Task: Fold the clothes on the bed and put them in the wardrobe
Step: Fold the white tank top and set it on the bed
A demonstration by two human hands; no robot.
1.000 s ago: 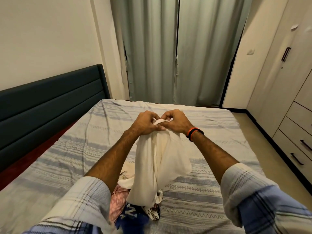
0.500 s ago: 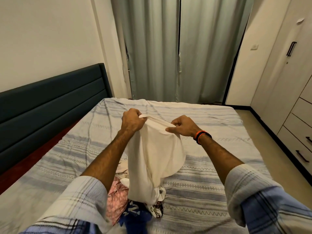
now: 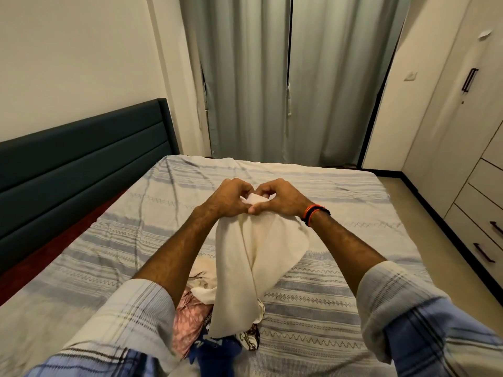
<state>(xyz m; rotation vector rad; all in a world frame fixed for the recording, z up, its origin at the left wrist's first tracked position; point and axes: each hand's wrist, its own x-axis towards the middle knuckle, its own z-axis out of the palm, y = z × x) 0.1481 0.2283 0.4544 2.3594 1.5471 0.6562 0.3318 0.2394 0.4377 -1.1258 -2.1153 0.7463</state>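
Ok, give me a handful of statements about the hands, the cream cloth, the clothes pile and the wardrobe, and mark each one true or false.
1. Both hands grip the top edge of the cream garment, left hand and right hand close together. True.
2. The cream garment lies folded flat on the bed. False: it hangs from the hands, its lower end draped over the pile.
3. A pink garment and a dark blue garment lie in the pile below. True.
4. The wardrobe door stands wide open. False: it is closed.
5. The orange and black wristband is on the left wrist. False: it is on the right wrist.
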